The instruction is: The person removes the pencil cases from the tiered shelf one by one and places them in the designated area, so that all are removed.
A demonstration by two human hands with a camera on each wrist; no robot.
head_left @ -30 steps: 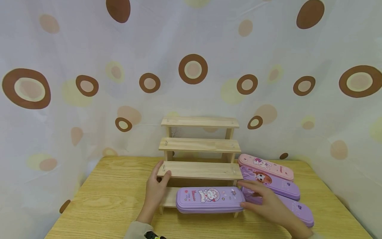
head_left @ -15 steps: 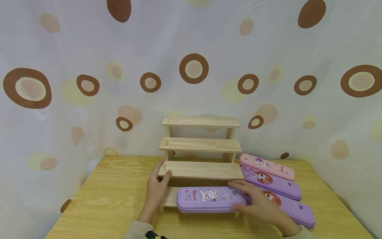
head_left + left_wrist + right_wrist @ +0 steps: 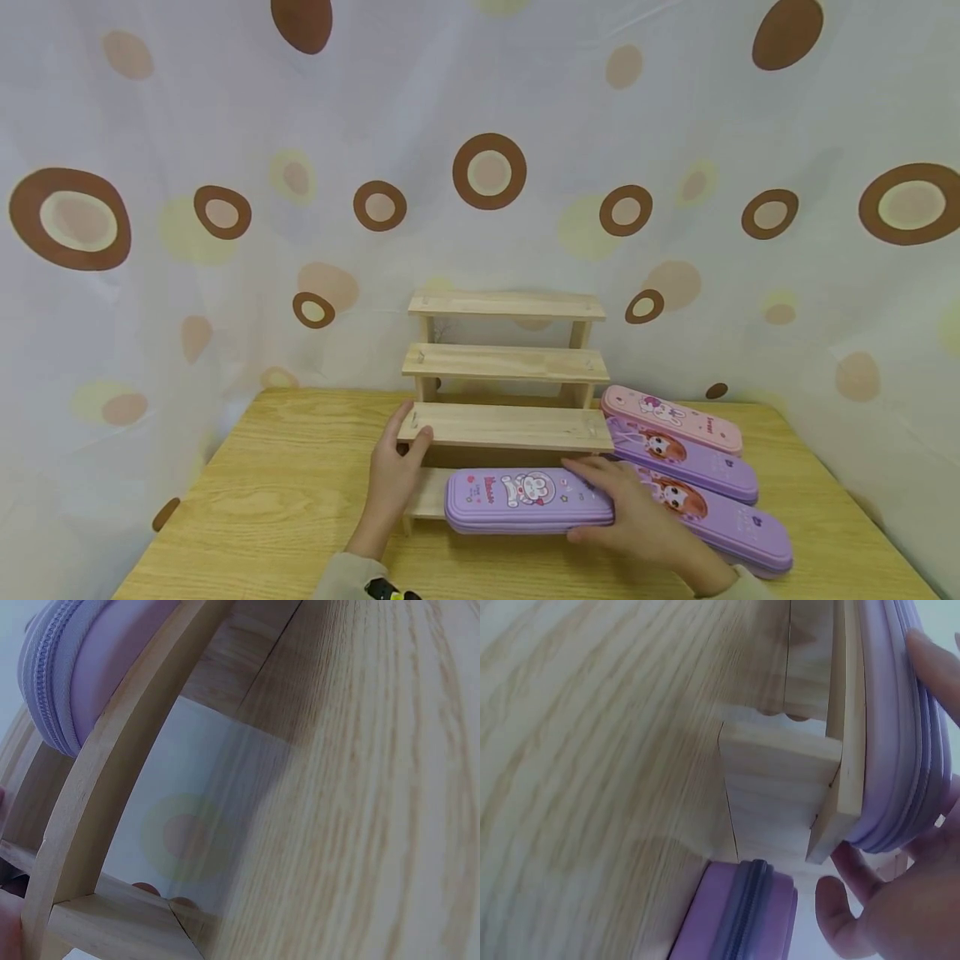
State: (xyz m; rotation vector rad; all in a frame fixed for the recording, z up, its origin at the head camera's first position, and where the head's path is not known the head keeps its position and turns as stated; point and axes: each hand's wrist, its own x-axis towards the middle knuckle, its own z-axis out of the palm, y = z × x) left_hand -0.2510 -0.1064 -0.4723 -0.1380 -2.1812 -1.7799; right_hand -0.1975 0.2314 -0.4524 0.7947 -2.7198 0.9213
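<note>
A tiered wooden display shelf [image 3: 517,427] stands on the table, stepped up toward the back. On its lowest step lies a lilac pencil case [image 3: 517,500] with a bunny astronaut print. My left hand [image 3: 392,475] grips the left end of the step above, thumb on top. My right hand [image 3: 628,510] holds the case's right end, thumb at the front edge and fingers at the back. The right wrist view shows a finger against the zipper side of the pencil case [image 3: 892,757], which overhangs the board a little.
To the right lie two purple pencil cases with a girl print, the nearer case [image 3: 738,529] and the farther case [image 3: 712,471]. Behind them is a pink bunny case [image 3: 675,417]. A dotted curtain [image 3: 487,100] hangs close behind the shelf.
My right hand has slid left, farther over the lilac case's right end, uncovering more of the nearer purple case. My left hand stays on the shelf.
</note>
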